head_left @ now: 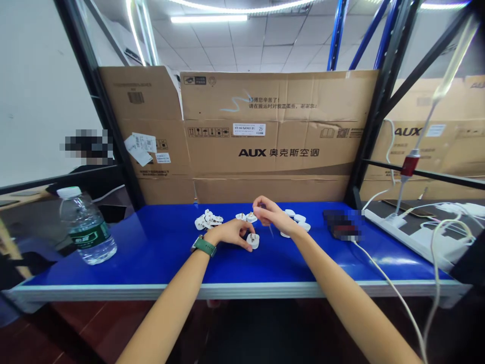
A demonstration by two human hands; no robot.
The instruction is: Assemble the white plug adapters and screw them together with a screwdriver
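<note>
My left hand [234,233], with a green-strapped watch on its wrist, is closed around a white plug [253,242] that rests on the blue tabletop, its metal pins upward. Just above and to the right, my right hand [270,210] pinches a thin screwdriver-like tool [270,230] pointing down; its exact kind is too small to tell. Two more white plugs [246,217] stand pins-up behind my hands. Left of them lies a pile of white plug parts [208,220]. Several white rounded pieces [299,219] sit beyond my right wrist, partly hidden by it.
A water bottle [88,227] stands at the table's left. At the right lie a blurred dark device [342,225] with a white cable [390,283] and a white power strip [405,237]. Cardboard [280,131] walls off the back. A person [91,151] is beyond the left side.
</note>
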